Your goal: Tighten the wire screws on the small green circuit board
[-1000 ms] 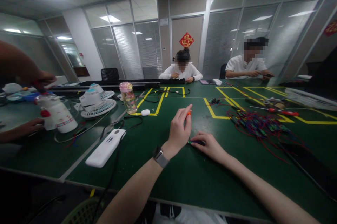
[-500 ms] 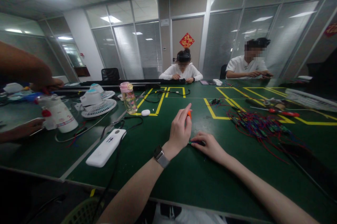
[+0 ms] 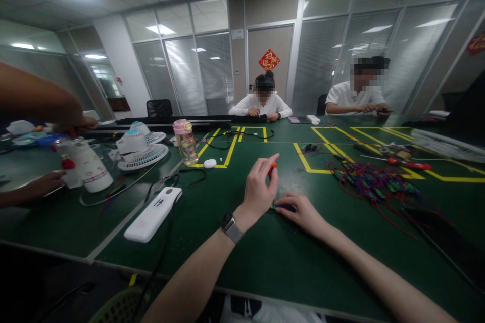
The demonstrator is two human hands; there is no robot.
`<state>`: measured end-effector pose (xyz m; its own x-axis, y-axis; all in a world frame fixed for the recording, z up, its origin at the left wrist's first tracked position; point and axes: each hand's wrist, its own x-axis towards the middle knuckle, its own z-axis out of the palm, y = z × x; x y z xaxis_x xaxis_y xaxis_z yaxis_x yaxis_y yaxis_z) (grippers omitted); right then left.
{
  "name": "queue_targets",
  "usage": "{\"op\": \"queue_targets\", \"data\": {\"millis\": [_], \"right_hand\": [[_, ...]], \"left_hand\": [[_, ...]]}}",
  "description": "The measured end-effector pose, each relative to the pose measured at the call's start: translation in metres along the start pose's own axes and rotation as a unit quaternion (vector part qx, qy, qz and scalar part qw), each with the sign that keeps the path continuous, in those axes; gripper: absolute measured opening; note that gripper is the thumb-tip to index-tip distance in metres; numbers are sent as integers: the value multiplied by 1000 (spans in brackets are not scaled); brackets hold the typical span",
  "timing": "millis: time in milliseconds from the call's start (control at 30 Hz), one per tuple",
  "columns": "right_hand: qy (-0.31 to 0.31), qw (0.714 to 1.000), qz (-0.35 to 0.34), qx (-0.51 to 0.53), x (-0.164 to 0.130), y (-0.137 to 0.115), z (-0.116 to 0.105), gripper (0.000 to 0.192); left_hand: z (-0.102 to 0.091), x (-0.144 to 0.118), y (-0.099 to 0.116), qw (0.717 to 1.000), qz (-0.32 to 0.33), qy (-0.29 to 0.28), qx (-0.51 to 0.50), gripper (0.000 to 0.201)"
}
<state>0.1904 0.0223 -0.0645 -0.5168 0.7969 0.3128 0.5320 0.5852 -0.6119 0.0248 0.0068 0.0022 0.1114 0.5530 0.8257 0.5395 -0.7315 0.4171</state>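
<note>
A green work table [image 3: 242,267] fills the lower half of the frame, its near edge cut off at the bottom. At right centre lies a tangle of red and black wires with small green boards [image 3: 373,184], and beyond it a red-handled screwdriver [image 3: 411,165]. At lower left rests a white oblong device [image 3: 153,213] with a black cable. Left of centre stand a white desk fan [image 3: 138,148] and a pink-capped clear bottle [image 3: 185,141]. At the far left, a co-worker's hands hold a white fan body [image 3: 85,166], that person's arm cut off by the frame edge.

In the centre, the person's left hand [image 3: 259,189], a watch on its wrist, is raised with fingers curled around an orange-tipped tool [image 3: 273,165]. Only the orange end shows above the fingers; the rest is hidden, so its long axis appears roughly upright, tip end down toward the table. Just below and right, the right hand [image 3: 303,212] lies flat, fingertips pressed together onto a small dark part [image 3: 282,206], mostly covered and too small to identify.
</note>
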Motion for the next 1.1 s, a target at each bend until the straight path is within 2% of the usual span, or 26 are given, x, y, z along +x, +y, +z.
{"op": "queue_targets", "data": {"millis": [167, 400, 600, 833, 1000, 1100], "right_hand": [[-3, 1000, 7, -10, 0, -2, -1, 19], [-2, 1000, 2, -5, 1, -2, -1, 19], [0, 1000, 1, -8, 1, -1, 1, 19], [0, 1000, 1, -9, 1, -1, 0, 19], [-4, 1000, 4, -1, 0, -2, 0, 19], [-2, 1000, 3, -1, -1, -3, -1, 20]], "left_hand": [[0, -1, -1, 1000, 8, 16, 24, 21], [-2, -1, 1, 1000, 25, 14, -2, 32], [-1, 0, -1, 999, 20, 39, 27, 19], [-2, -1, 1, 1000, 23, 12, 3, 32], [-1, -2, -2, 998, 31, 50, 37, 23], [-1, -2, -1, 999, 24, 33, 34, 26]]}}
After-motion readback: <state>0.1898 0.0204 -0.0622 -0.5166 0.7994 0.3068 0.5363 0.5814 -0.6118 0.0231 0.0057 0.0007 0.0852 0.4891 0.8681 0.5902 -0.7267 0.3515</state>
